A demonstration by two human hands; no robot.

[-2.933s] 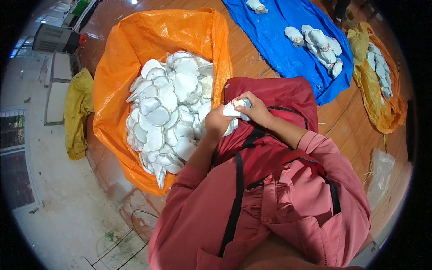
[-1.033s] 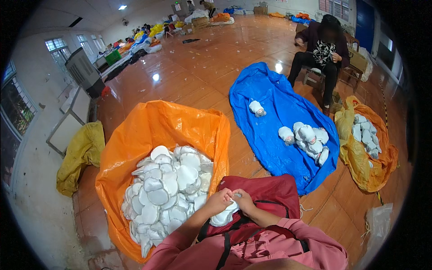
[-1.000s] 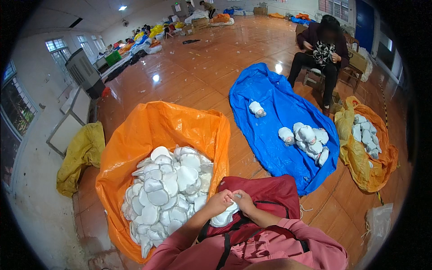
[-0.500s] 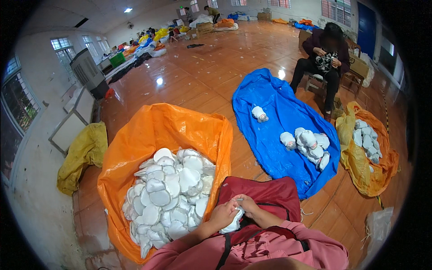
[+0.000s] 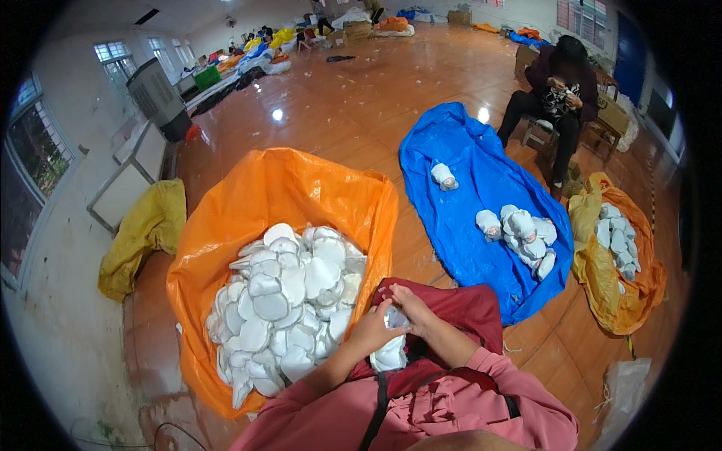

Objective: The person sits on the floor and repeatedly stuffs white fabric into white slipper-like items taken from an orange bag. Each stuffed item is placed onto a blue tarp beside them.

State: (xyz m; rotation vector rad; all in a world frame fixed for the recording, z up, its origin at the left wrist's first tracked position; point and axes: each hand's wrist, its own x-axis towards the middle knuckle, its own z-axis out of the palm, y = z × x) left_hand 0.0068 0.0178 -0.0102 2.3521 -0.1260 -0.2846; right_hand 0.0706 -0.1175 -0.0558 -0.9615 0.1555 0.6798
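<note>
A white padded fabric piece stands over my lap, its upper end turned toward my fingers. My left hand is closed round the left side of that upper end. Against its right side, my right hand grips it too, its fingers bent close to the left fingertips. Between the hands the top of the piece looks paler and bluish; its exact form is partly hidden by the fingers. Beneath lies a dark red cloth bag across my lap. Left of my hands, an orange sack holds many similar white rounded pieces.
Several white bundles lie on a blue sheet ahead to the right. Beyond it sits another person, hands raised at the chest. A yellow-and-orange sack with grey-white pieces stands far right. A yellow sack leans by the left wall.
My hands have parted slightly and risen, and more of the white piece shows upright below them. The whole view has tilted down a little.
</note>
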